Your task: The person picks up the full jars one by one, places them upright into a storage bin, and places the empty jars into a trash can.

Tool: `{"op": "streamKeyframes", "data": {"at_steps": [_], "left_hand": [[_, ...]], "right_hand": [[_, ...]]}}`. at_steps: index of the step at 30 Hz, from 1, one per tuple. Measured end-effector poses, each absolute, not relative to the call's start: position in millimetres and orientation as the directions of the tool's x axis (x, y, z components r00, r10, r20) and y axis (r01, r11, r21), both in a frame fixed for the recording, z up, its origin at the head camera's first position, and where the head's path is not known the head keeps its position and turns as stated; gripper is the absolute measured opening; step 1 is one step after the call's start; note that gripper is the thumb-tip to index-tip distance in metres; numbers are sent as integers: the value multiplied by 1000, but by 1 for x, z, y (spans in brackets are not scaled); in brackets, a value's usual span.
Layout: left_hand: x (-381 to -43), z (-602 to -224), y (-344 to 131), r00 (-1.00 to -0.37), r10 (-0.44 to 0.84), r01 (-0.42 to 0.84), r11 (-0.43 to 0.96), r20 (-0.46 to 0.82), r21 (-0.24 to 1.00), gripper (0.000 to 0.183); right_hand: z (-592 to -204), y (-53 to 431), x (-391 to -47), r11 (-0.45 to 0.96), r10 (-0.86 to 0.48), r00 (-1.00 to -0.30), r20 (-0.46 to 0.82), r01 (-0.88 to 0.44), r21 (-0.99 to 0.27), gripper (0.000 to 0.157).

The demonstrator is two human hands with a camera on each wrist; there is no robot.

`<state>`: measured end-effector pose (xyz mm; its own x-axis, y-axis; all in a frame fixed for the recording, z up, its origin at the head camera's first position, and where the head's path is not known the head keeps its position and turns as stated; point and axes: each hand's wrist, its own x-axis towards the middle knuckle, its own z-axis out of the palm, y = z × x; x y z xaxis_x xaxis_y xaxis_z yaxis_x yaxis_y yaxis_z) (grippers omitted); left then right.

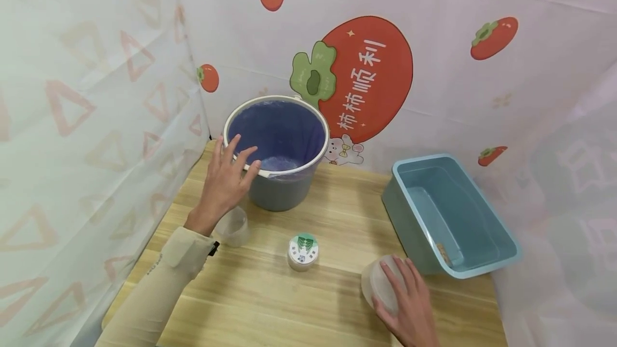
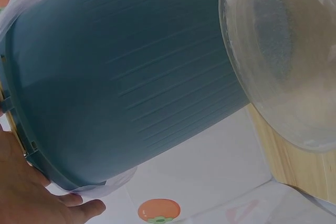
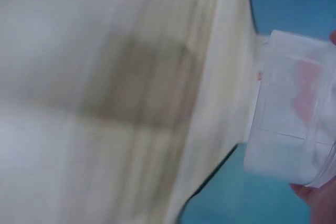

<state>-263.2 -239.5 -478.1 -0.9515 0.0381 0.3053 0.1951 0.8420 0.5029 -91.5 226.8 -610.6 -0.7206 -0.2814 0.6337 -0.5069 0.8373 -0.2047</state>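
Note:
My left hand (image 1: 224,183) is at the near left of the grey bin (image 1: 281,194), its spread fingers right at the white rim. In the left wrist view the hand (image 2: 39,198) shows at the bin's rim, with nothing in its grasp. Just below that wrist stands an uncovered clear plastic cup (image 1: 233,228). My right hand (image 1: 409,304) grips a translucent plastic tub (image 1: 368,285) from above, fingers across its pale round lid (image 1: 385,284). Seen from the right wrist, the tub (image 3: 286,124) is held clear of the blurred tabletop.
A small round container (image 1: 303,253) with a green and white printed top stands mid-table. To the right sits a blue-green basin (image 1: 409,224) with a small brown item (image 1: 443,253) inside. Printed cloth walls (image 1: 434,95) close in the wooden table (image 1: 250,293).

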Motion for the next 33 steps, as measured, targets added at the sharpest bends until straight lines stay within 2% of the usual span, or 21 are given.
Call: {"op": "streamKeyframes", "data": {"at_steps": [10, 19, 33], "left_hand": [[-261, -476, -236, -956, 34, 187, 834, 291, 518, 55], [-256, -478, -236, -959, 28, 177, 837, 283, 518, 54], [-259, -476, -233, -949, 29, 196, 837, 315, 512, 50]], "right_hand": [[-579, 203, -125, 824, -332, -719, 611, -536, -183, 68], [-554, 188, -157, 776, -395, -636, 663, -617, -130, 67], [-500, 178, -206, 778, -444, -648, 619, -622, -92, 71]]}}
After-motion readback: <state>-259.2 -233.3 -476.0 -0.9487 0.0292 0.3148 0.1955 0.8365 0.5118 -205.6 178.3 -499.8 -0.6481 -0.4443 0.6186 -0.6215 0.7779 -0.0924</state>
